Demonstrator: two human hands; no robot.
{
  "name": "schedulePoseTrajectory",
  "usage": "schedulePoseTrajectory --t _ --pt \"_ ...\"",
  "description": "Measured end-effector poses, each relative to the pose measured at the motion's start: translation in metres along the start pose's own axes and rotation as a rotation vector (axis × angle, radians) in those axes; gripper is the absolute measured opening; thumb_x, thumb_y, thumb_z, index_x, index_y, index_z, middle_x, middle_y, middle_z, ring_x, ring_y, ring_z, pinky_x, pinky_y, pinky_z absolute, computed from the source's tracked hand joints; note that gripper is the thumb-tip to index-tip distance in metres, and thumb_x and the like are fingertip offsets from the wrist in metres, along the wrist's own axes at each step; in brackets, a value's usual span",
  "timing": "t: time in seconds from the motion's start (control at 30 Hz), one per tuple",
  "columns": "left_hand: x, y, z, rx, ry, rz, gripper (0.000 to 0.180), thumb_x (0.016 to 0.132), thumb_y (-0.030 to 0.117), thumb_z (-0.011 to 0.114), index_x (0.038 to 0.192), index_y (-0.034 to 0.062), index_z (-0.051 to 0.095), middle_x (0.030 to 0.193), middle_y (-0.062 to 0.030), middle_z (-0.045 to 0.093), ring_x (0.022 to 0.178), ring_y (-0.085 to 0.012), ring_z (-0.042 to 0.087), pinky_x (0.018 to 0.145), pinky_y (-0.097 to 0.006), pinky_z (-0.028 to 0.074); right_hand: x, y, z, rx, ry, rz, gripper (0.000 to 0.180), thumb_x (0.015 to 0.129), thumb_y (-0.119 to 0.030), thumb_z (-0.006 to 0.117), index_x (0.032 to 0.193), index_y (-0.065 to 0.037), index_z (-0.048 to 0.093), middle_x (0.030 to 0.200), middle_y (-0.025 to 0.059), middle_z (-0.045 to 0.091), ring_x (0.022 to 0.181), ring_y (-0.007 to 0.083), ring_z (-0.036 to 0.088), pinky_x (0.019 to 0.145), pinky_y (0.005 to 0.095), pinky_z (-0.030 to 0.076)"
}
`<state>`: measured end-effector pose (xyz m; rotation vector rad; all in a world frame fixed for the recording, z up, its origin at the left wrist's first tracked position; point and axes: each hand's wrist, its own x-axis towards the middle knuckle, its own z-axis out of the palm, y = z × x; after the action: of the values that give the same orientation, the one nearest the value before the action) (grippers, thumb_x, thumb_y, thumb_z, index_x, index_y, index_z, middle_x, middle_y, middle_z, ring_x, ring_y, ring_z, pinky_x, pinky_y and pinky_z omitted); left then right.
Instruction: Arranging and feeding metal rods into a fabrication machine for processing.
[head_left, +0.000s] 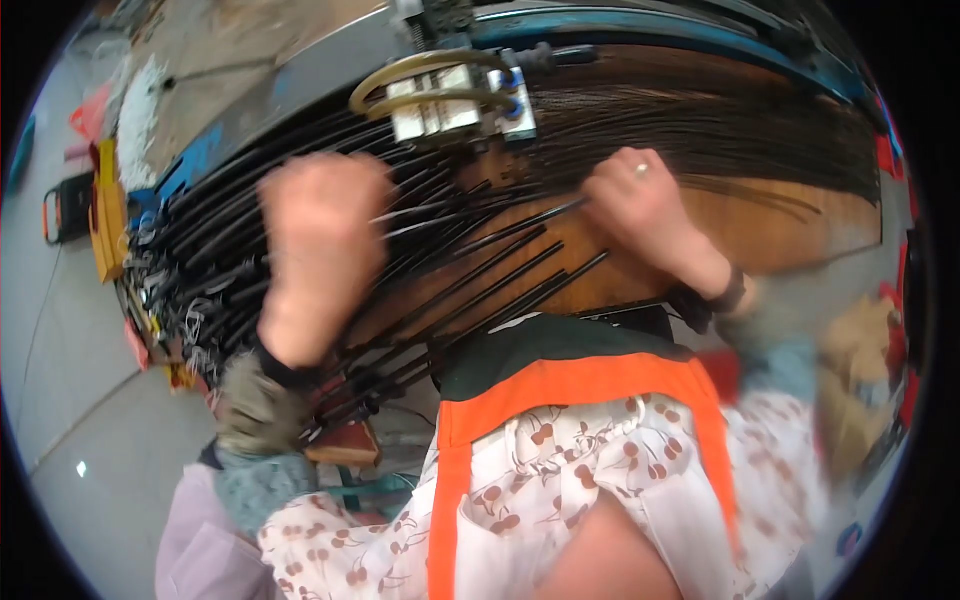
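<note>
Right hand (640, 205) curled round end of black rod (545, 213) above wooden counter (760, 225); left hand (325, 220) fist-like, blurred, hold cannot be told. Risks: rod snagging on neighbouring rods (520, 270), cause crowding; left hand striking metal fixture (435, 115), cause proximity.

Left hand (325, 215) around 10 o'clock was pretty blurry (couldn't make out its grip at all). Right hand (635, 205) at 2 o'clock hid one end of a dark rod (535, 218). Machine (436, 108) at 12 got cropped up top.
</note>
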<state>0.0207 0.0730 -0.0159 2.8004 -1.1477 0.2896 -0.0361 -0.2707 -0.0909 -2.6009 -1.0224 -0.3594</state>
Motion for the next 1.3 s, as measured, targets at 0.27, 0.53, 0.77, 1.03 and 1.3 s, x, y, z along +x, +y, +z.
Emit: schedulePoseTrajectory --t 0.27,0.53,0.77,1.03,1.3 --pt "-0.013 0.113 0.018 -0.248 -0.043 -0.243 0.04 0.078 0.006 0.066 0.118 0.01 0.065 0.078 -0.0053 0.054 0.074 -0.021 0.062 0.06 -0.034 0.051 0.009 0.022 -0.022 0.489 0.121 0.11 0.015 0.08 -0.002 0.068 0.095 -0.005 0.064 0.083 0.0122 0.062 0.071 0.0319 0.059 0.064 0.0403 0.05" --pt "-0.017 0.073 0.02 -0.115 -0.094 -0.172 0.032 0.088 0.012 0.067 0.12 0.0158 0.066 0.072 -0.0058 0.053 0.063 -0.0233 0.063 0.051 -0.036 0.05 0.039 0.067 0.01 -0.127 -0.107 -0.051 0.014 0.082 -0.011 0.067 0.095 -0.008 0.068 0.085 0.0052 0.061 0.093 0.0269 0.059 0.078 0.0392 0.05" --pt "-0.027 0.036 0.017 -0.097 -0.065 -0.201 0.033 0.089 0.012 0.068 0.122 0.0165 0.066 0.071 -0.0061 0.049 0.061 -0.0239 0.058 0.054 -0.037 0.048 0.049 0.073 0.001 -0.086 -0.183 -0.116 0.017 0.078 -0.008 0.066 0.095 -0.005 0.064 0.087 0.0088 0.06 0.092 0.0276 0.06 0.078 0.0382 0.052" --pt "-0.032 0.03 0.015 -0.151 -0.066 -0.212 0.035 0.09 0.009 0.068 0.123 0.016 0.067 0.07 -0.0064 0.047 0.061 -0.0239 0.056 0.055 -0.037 0.048 0.046 0.048 -0.01 -0.087 -0.105 0.008 0.016 0.076 -0.009 0.068 0.091 -0.006 0.064 0.09 0.0091 0.062 0.092 0.028 0.062 0.073 0.0398 0.054" --pt "-0.025 0.035 0.004 -0.207 -0.087 -0.213 0.038 0.088 0.006 0.07 0.124 0.0155 0.067 0.069 -0.0074 0.046 0.06 -0.0247 0.055 0.055 -0.038 0.046 0.037 0.021 0.005 0.328 0.004 0.087 0.018 0.086 -0.02 0.073 0.088 -0.004 0.065 0.081 0.01 0.065 0.079 0.0292 0.066 0.067 0.0388 0.055"
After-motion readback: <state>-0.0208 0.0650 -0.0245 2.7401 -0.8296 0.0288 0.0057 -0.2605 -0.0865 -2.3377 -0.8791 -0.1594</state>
